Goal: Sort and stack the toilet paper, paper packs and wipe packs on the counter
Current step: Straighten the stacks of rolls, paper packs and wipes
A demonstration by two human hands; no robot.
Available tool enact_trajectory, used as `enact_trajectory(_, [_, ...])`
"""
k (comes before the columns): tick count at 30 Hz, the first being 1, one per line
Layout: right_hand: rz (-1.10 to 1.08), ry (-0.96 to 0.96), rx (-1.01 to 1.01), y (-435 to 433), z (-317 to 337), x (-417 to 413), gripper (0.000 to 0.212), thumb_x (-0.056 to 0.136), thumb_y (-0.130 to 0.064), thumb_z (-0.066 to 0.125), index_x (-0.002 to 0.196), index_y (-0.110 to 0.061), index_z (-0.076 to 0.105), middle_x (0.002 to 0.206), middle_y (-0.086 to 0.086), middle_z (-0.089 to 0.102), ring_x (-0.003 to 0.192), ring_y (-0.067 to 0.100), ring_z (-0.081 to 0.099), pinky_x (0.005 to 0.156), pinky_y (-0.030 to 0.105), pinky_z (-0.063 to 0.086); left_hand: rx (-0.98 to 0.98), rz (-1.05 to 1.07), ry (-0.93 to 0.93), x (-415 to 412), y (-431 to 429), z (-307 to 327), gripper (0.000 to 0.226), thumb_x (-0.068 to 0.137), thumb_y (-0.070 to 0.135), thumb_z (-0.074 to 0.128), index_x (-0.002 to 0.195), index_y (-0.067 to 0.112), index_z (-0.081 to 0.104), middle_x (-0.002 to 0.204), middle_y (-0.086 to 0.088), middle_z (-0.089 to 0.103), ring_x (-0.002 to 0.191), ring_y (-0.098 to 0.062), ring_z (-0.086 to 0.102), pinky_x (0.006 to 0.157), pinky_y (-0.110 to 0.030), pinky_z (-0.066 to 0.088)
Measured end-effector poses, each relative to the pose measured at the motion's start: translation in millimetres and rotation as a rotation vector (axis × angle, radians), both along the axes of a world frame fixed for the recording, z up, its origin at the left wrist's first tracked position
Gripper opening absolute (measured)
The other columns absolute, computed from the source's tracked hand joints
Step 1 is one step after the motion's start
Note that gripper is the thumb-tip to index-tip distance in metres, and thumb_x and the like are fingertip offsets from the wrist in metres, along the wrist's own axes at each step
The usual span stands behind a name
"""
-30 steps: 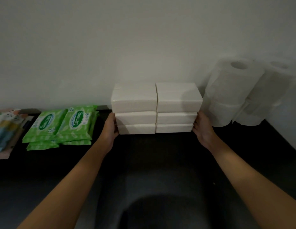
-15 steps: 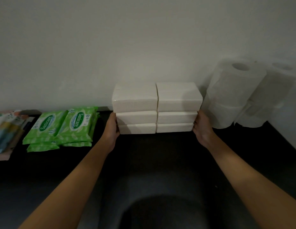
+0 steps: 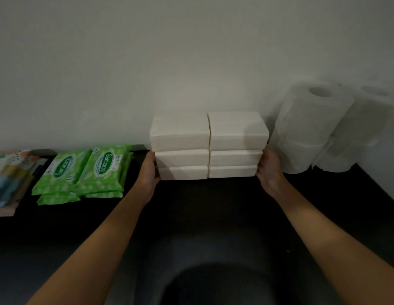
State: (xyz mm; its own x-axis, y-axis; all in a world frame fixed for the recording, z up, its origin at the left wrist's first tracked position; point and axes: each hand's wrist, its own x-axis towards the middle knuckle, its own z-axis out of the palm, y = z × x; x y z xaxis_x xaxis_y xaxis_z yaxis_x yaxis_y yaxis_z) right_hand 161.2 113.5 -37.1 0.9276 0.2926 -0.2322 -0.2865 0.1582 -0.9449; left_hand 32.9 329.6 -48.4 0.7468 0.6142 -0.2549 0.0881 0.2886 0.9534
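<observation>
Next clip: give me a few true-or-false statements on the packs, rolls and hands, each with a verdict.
1. The paper packs stand in two columns of three. True.
2. The left hand rests away from the paper packs. False: it presses their left side.
3. The toilet rolls stand to the right of the paper packs. True.
4. The wipe packs lie on top of the paper packs. False: they lie on the counter, to their left.
5. The right hand touches the right side of the paper packs. True.
</observation>
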Motion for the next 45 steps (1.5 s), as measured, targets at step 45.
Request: enact_trajectory(45, [0.236, -0.045, -0.432, 250.9, -4.3, -190.0, 0.051, 0.086, -0.037, 0.06, 0.128, -0.009, 0.054, 0.128, 0.012, 0.061, 0.115, 0.026, 0.06, 0.103, 0.04, 0.045, 0.197, 0.059, 0.345, -146.0, 210.4, -3.1, 0.076, 0.089, 0.035, 0.057, 0.149, 0.008, 0.017, 0.155, -0.009, 0.025, 0.137, -0.027, 0.035, 0.107, -0.038, 0.034])
